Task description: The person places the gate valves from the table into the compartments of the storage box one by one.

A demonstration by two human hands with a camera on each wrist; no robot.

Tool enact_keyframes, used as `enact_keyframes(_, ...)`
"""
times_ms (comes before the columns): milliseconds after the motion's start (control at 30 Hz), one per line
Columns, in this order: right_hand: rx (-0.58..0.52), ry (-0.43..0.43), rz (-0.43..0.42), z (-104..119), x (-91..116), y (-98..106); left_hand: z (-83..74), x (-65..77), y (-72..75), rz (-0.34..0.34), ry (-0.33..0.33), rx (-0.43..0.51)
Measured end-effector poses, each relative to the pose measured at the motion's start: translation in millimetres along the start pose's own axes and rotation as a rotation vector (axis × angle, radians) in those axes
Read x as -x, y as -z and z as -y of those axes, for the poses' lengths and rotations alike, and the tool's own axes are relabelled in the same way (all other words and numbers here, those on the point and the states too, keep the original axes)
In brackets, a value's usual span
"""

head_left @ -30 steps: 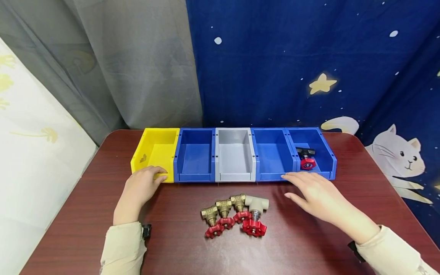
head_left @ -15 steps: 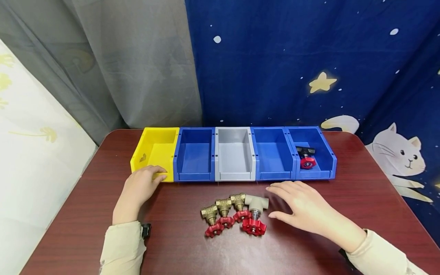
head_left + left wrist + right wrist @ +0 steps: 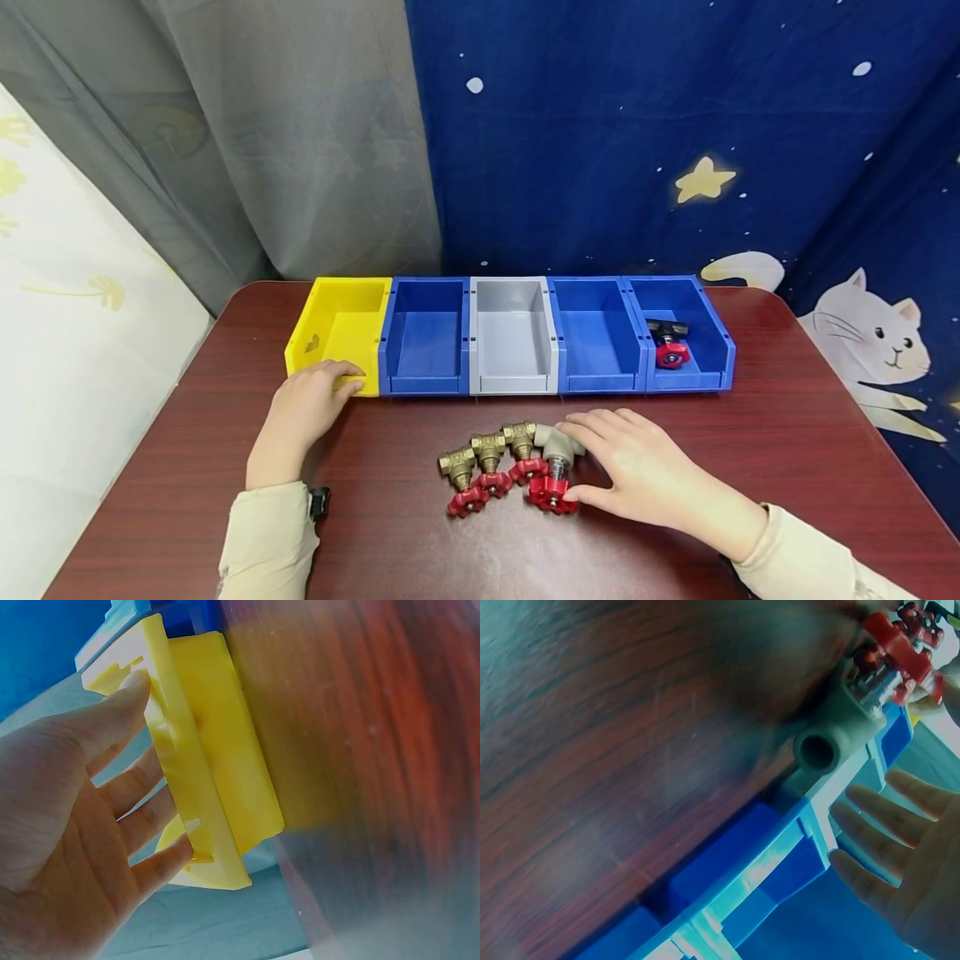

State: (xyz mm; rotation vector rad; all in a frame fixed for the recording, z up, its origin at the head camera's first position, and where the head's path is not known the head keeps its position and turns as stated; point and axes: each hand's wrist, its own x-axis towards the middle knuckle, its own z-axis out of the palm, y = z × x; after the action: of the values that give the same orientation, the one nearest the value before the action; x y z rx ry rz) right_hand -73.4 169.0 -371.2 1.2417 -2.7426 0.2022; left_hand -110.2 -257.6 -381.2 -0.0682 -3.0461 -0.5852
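My left hand is at the front lip of the yellow bin. In the left wrist view its fingers bend over the bin's rim, with the thumb on the near side. My right hand hovers over a pale grey plastic tee valve, its fingers spread and fairly straight. The thumb tip is right by that valve's red handwheel, and the fingertips overlap the tee body in the head view. Left of it lie three brass gate valves with red handwheels, side by side on the table.
Beside the yellow bin runs a row of bins: blue, light grey, blue and another blue. The rightmost holds a black valve with a red handwheel. Curtains hang behind the dark red table.
My right hand has come away from the front of the right-hand blue bins, moving left and toward me to the grey valve. The left hand stays at the yellow bin.
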Motion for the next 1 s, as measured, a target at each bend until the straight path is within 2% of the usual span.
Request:
enact_keyframes(400,0.008,-0.002,0.007,15.2,-6.8,-8.2,-1.2,0.2,0.6,0.001,-0.002,-0.001)
enact_keyframes(1000,0.019,-0.118,0.141,34.9,-21.2,-19.3,-1.2,1.1,2.0,0.005,-0.004,-0.001)
